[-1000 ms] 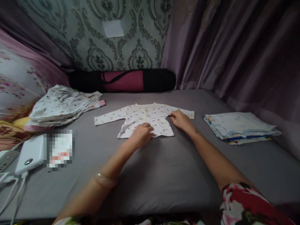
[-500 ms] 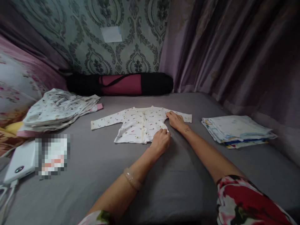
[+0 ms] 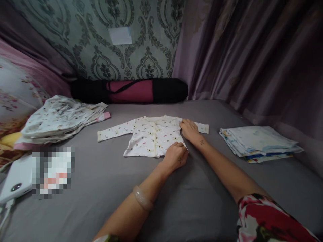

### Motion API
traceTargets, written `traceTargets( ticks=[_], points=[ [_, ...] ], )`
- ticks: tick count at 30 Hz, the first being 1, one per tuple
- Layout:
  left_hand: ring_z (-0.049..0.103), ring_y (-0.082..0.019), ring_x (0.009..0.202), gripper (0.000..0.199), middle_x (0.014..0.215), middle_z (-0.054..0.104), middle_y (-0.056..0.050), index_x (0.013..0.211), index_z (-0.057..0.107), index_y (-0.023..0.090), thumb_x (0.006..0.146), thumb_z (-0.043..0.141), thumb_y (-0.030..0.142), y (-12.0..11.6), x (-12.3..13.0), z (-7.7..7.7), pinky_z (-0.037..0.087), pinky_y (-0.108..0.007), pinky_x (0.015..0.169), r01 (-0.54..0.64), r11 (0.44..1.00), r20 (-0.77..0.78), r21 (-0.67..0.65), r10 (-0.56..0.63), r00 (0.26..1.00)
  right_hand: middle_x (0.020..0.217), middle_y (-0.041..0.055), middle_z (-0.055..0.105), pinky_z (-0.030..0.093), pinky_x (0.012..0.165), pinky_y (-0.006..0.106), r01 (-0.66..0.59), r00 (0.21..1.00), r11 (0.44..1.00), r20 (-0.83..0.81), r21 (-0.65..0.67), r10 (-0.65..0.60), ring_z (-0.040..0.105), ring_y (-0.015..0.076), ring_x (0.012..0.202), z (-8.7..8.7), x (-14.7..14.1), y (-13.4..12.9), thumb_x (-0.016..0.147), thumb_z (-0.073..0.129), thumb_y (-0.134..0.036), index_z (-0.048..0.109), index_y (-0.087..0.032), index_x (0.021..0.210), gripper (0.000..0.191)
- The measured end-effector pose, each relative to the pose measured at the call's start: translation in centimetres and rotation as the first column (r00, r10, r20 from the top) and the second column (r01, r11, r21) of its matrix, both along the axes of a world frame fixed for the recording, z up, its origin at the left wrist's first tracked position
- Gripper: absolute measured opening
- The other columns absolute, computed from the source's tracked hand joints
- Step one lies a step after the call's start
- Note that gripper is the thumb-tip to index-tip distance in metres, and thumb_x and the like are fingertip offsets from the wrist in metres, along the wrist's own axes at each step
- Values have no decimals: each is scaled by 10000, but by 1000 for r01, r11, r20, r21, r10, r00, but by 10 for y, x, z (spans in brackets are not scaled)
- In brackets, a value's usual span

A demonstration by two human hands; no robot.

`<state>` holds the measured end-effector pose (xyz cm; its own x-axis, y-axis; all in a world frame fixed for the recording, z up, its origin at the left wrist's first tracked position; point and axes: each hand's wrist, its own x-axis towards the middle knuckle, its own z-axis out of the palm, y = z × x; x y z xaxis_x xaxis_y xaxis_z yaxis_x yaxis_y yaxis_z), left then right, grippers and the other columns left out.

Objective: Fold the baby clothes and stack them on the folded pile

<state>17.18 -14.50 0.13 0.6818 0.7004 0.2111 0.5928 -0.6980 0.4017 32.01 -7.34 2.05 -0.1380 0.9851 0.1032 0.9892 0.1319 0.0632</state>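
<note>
A small white baby shirt (image 3: 143,137) with a scattered print and a pale yellow button strip lies spread on the grey bed sheet, sleeves out to both sides. My left hand (image 3: 176,156), with a pale bangle on its wrist, is closed on the shirt's lower right corner. Up by the right armpit, my right hand (image 3: 189,130) has its fingers closed on the cloth and covers part of the right sleeve. The fingertips of both hands are mostly hidden.
Left lies a pile of printed baby clothes (image 3: 60,117); right, a folded cloth stack (image 3: 259,141). A black and maroon long bag (image 3: 131,90) lies along the wall. Near left are a white device (image 3: 20,174) with a cable and a blurred-out item (image 3: 57,171).
My left hand has moved slightly down and right, with the shirt's lower right corner drawn out a little. The right hand remains by the armpit; the view has shifted slightly.
</note>
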Motion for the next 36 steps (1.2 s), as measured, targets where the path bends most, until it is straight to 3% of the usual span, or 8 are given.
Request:
traceTargets(
  ticks=[2,5,8,13,21,27,31,36],
  points=[
    [619,-189,884,206,900,686,-62,838,668,194,896,471,215,6,-7,4,489,-291,809,-167,986,73,-21,168,983,1352,165,556,346,1069,362,-78,993,997,-88,-17,76,461,244,1291,-5,-16,-2,925,315,-86,592,-115,1273,446],
    [621,-216,962,226,952,686,-95,903,656,165,876,432,154,21,-26,10,477,-332,886,-505,863,141,19,498,856,1528,168,386,250,1161,358,-185,964,977,-211,-102,160,309,215,1430,-21,-41,-8,966,274,-190,414,-55,1446,518],
    [530,-290,1232,323,1237,628,-173,1123,628,92,885,421,163,33,-41,6,404,-410,1041,-632,772,51,68,630,775,1597,167,241,149,1200,427,-186,952,970,-274,-157,138,170,249,1487,-35,-59,-14,1001,218,-340,293,-42,1513,598],
    [244,-347,1462,532,1542,344,-221,1446,400,32,961,337,241,29,-38,-13,224,-497,1178,-618,786,-241,-10,598,764,1617,150,173,81,1200,484,-97,968,979,-248,-181,50,110,287,1495,-38,-66,-5,1003,185,-414,254,-76,1537,636],
    [115,-400,1480,616,1589,233,-212,1505,355,162,967,340,462,22,-31,-13,132,-633,1155,-614,786,-286,-69,574,767,1624,148,151,58,1196,463,92,974,974,-184,-209,-132,102,286,1493,-37,-64,53,1004,175,-436,223,-90,1545,644],
    [147,-396,1478,617,1583,262,-202,1505,353,165,968,323,467,22,-32,-14,149,-637,1150,-612,789,-288,-50,576,765,1607,194,179,61,1182,500,242,937,949,-205,-204,-283,115,310,1483,-39,-77,90,1000,169,-442,227,-51,1534,665],
    [206,-405,1460,609,1554,307,-231,1461,411,149,948,393,476,23,-35,-4,189,-642,1128,-594,803,-290,-60,555,780,1585,225,224,66,1171,536,344,893,930,-261,-132,-368,145,329,1473,-42,-88,97,989,198,-424,273,-23,1512,663],
    [543,-323,1229,417,1277,614,-194,1259,573,146,943,446,386,39,-58,21,410,-489,1010,-546,821,-203,-165,514,834,1597,230,181,47,1171,555,215,935,971,-267,-103,-235,123,335,1481,-41,-88,78,981,212,-461,251,-28,1522,693]
  ],
)
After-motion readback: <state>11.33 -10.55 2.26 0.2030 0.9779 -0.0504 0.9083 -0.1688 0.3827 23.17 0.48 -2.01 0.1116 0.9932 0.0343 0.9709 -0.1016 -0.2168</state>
